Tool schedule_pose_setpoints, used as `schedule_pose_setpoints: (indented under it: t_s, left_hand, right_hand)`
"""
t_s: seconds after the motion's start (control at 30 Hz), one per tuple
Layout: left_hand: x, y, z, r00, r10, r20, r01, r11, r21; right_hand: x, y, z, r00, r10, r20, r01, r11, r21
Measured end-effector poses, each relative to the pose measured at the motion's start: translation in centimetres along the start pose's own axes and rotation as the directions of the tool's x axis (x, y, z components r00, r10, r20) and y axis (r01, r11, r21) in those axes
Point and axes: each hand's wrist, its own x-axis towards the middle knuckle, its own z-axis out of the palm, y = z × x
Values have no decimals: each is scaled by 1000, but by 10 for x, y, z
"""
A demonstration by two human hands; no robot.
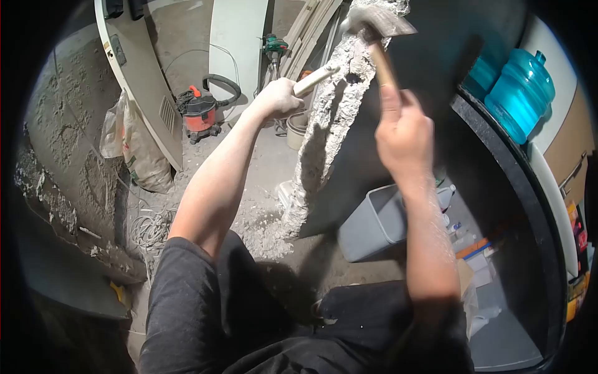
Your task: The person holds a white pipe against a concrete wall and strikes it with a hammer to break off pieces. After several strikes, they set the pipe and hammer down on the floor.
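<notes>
My left hand [279,100] is closed round a pale, dust-coated chisel [319,78], which points up and right. Its far end overlaps the broken edge of a wall [327,134], where rough plaster and hollows are exposed. On the other side, my right hand [405,140] grips the wooden handle of a hammer [381,26], slightly blurred, with the thumb along the handle. The broad metal hammer head is raised at the top of the view, over the upper part of the broken edge.
Rubble [268,240] lies at the wall's foot, near my legs. A grey bin [374,227] stands tilted at right, below a counter with a blue water jug [522,93]. Behind are a red vacuum [200,115], a bucket [296,131], a sack [146,153] and coiled cable [151,229].
</notes>
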Motion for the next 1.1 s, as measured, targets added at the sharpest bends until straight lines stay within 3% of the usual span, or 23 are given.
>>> schedule_pose_setpoints:
  t_s: [0.03,0.1,0.2,0.27,0.37,0.43,0.57,0.63,0.67,0.7,0.77,0.83,0.87,0.9,0.97,1.07,1.1]
  left_hand:
    - [-4,4,-3,1000,-1,-2,1,1000,0]
    - [-11,12,-9,998,54,-7,-55,998,-44]
    - [-24,35,-13,997,55,51,-55,998,0]
    - [-23,41,-10,996,23,86,-32,995,99]
    - [-20,32,-1,999,-13,34,11,998,64]
    - [-20,35,0,999,-10,39,7,997,80]
    - [-22,40,-5,998,-26,58,19,993,119]
    - [-21,39,-2,998,-35,58,27,993,119]
    - [-21,39,0,998,-39,57,33,992,119]
    - [-21,38,3,997,-39,62,31,992,119]
    - [-22,36,9,999,-36,38,31,992,119]
    - [-20,28,17,999,-34,26,31,996,87]
    - [-18,24,22,999,-29,19,28,998,57]
    - [-16,22,22,999,-31,23,30,998,57]
    - [-14,17,23,1000,3,19,-4,1000,9]
    - [-16,29,11,996,-54,64,50,997,62]
    - [-15,32,8,992,-70,101,60,994,95]
  right_hand:
    - [-2,-1,-7,981,-115,-156,113,993,-18]
    - [-5,-6,-26,972,-101,-211,115,992,52]
    - [-14,-13,-44,976,-8,-217,62,968,242]
    - [-20,-12,-46,977,-3,-212,58,965,255]
    - [-31,-10,-48,984,39,-173,11,961,276]
    - [-37,-6,-42,980,-19,-196,80,947,311]
    - [-44,13,-9,978,-60,-201,118,949,293]
    - [-42,20,9,988,-103,-115,102,995,-12]
    - [-37,27,18,999,-33,10,34,994,-101]
    - [-33,31,29,999,39,30,-35,989,-143]
    - [-32,40,29,989,114,97,-105,990,-93]
    - [-27,30,15,995,78,62,-72,994,-86]
    - [-27,27,15,995,-1,-102,-11,994,-112]
    - [-24,11,2,998,35,-57,-38,998,-45]
    - [-22,-3,-8,963,-136,-231,147,989,29]
    - [-26,-15,-6,959,-106,-261,150,976,155]
    - [-26,-14,-5,977,-116,-181,134,987,90]
